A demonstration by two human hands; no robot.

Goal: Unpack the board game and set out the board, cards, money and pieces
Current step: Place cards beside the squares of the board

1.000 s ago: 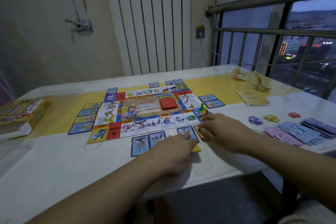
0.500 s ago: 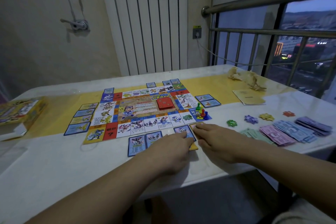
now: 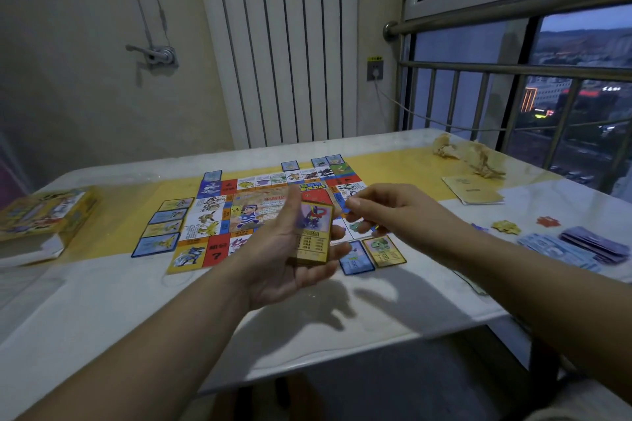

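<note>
My left hand [image 3: 273, 249] is raised above the table and grips a stack of yellow-framed cards [image 3: 312, 236], face up, in front of the board. The game board [image 3: 212, 212] lies flat in the middle of the table, partly hidden behind both hands. Just right of the stack hovers my right hand [image 3: 393, 208], fingers loosely curled with nothing in them. Below it a blue card [image 3: 355, 260] and a yellow card [image 3: 383, 251] lie side by side at the board's near edge. More cards [image 3: 164, 224] line the board's left side.
The yellow game box [image 3: 44, 212] sits at the table's left edge. Piles of paper money [image 3: 581, 246], star-shaped pieces [image 3: 506, 225], a booklet [image 3: 475, 193] and crumpled wrapping [image 3: 468, 154] lie at the right. The table's near edge [image 3: 342, 366] runs below my arms.
My left hand has lifted the card stack off the table and turned it face up. My right hand has left the yellow card on the table and risen toward the stack.
</note>
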